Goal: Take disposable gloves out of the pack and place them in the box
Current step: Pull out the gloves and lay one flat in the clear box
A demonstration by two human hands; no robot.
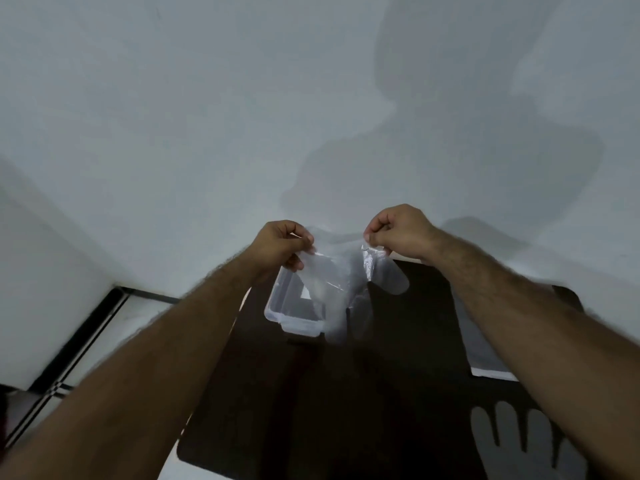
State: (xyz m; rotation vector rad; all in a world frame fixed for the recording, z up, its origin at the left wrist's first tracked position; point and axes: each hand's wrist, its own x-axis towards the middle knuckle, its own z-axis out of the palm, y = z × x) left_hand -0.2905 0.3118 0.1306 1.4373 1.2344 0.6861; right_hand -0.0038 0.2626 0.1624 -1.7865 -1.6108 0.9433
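A thin clear disposable glove [349, 282] hangs spread between both hands, fingers pointing down. My left hand [280, 249] pinches its left top edge. My right hand [398, 233] pinches the right top edge. Just below and behind the glove stands a clear plastic box [287, 318], open, on a dark table [381, 393]. The glove's lower part hangs over the box's right side. Another clear glove [512, 431] lies flat on the table at the lower right. A clear pack [481, 355] lies under my right forearm, partly hidden.
A pale wall fills the upper part of the view, close behind the table's far edge. A white floor with a dark strip [79, 344] runs along the left. The table's left edge [207, 393] lies under my left forearm.
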